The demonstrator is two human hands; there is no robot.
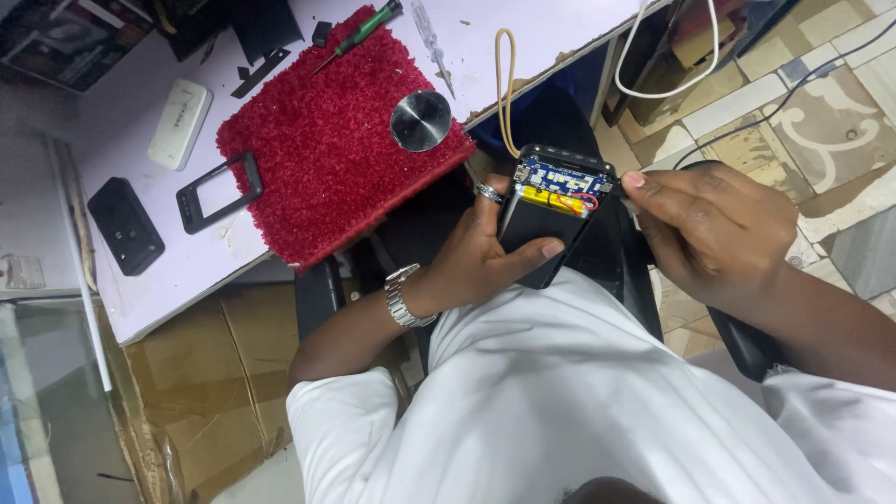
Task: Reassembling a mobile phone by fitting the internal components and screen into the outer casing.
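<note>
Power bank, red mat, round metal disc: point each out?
power bank [539, 233], head view, on its black casing below the exposed board.
red mat [317, 159], head view, on the bare pile near its middle.
round metal disc [420, 120], head view, on its centre.

Left hand [485, 252]: palm and most fingers hidden behind the black power bank [551, 224]; only the thumb tip and a ringed finger show.

Right hand [714, 233]: fingertips press at the case edge; whether they pinch a tool is too small to tell.

Circuit board [558, 177] at the open end: parts too fine to make out.

White cable [667, 56] and grey cable [803, 84]: both run off the top edge.

Dark clutter [65, 37], top left: blurred, cut by the edge.

Cardboard box [201, 392]: partly under the worktop [168, 280].

Green screwdriver [359, 35]: handle end is cut by the top edge.
</note>
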